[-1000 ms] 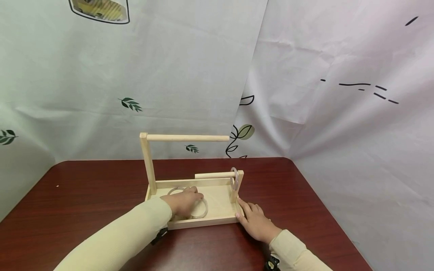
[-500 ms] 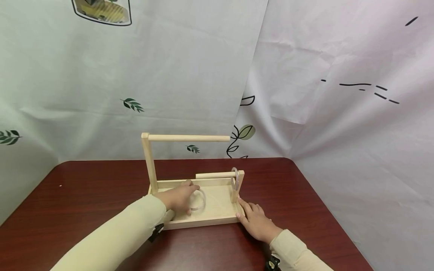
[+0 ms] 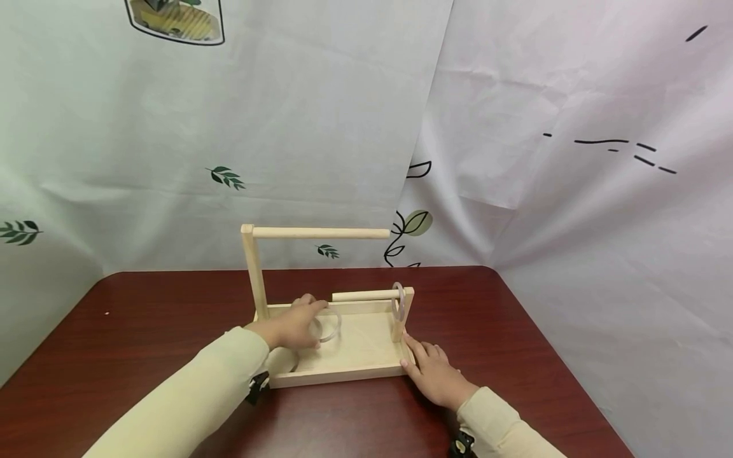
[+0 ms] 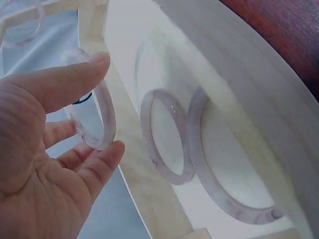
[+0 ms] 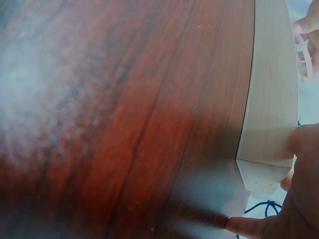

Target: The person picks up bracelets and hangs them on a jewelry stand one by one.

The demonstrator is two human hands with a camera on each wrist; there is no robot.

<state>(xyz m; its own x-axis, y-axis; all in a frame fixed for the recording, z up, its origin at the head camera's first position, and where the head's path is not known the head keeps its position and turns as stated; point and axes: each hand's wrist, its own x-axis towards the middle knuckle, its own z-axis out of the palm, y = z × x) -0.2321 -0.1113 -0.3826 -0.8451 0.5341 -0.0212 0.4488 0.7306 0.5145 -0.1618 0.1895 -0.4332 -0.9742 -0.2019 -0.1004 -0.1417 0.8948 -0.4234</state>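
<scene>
My left hand [image 3: 292, 327] pinches a pale translucent bangle [image 4: 107, 112] between thumb and fingertips, standing on edge over the wooden tray [image 3: 343, 376]. Beyond it in the left wrist view, two more bangles lie in the tray: a smaller-looking bangle [image 4: 145, 122] and a nearer bangle [image 4: 209, 181], partly cut off by the tray wall. Another bangle [image 3: 403, 305] hangs on the short peg at the tray's right end. My right hand [image 3: 438, 378] rests against the front right corner, fingers extended along the outer side and thumb at the corner.
A tall post [image 3: 254, 273] rises at the tray's left end, its long horizontal rod [image 3: 321, 233] reaching right above the tray. The short peg [image 3: 363, 296] points left, lower down. The tray stands on a dark red table [image 3: 172, 312] before a printed white cloth [image 3: 321, 127].
My left hand has shifted left and toward the tray's back, raising the bangle from the tray floor. The right hand stays at the corner.
</scene>
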